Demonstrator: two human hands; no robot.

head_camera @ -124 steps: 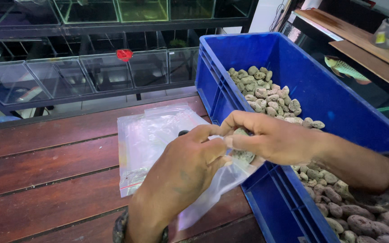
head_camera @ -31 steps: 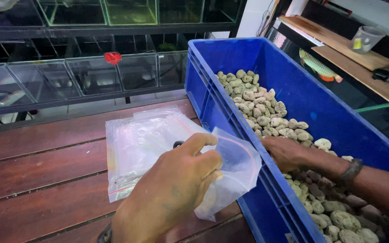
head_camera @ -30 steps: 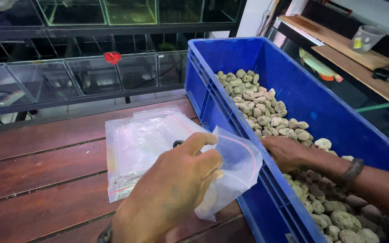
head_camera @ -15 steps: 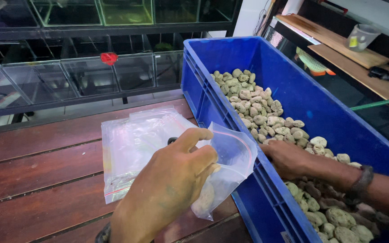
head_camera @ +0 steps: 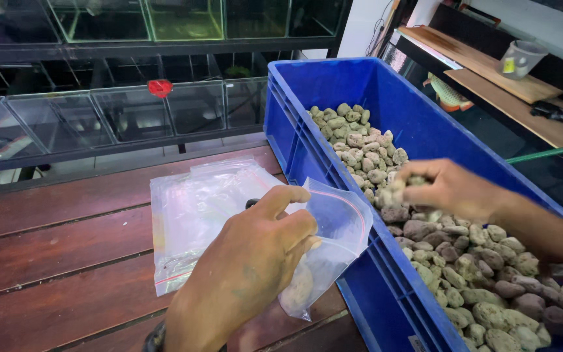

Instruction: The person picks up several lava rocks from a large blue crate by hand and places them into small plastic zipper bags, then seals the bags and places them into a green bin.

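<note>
The fingers (head_camera: 294, 225) of the left hand (head_camera: 249, 274) pinched the rim of a small clear zip bag (head_camera: 333, 241), holding its mouth open beside the near wall of the blue crate (head_camera: 307, 137); a few stones already sat low in it. The fingers (head_camera: 418, 176) of the right hand (head_camera: 454, 189) were closed around a clutch of pale, rough stones (head_camera: 392, 192), lifted just above the heap of stones (head_camera: 366, 143) in the crate.

The bag looked thin, soft and slippery, likely to sag as weight gathered, so the stiffer zip edge seemed the surest place to hold it. The stones looked porous and fairly light, gritty rather than slick, best taken in a loose handful.

More empty clear bags (head_camera: 197, 215) lay flat on the dark wooden slatted tabletop (head_camera: 60, 261). Beyond stood glass tanks (head_camera: 99, 117) on a black rack, with wooden shelves (head_camera: 490, 72) to the right carrying a plastic cup (head_camera: 519, 58).
</note>
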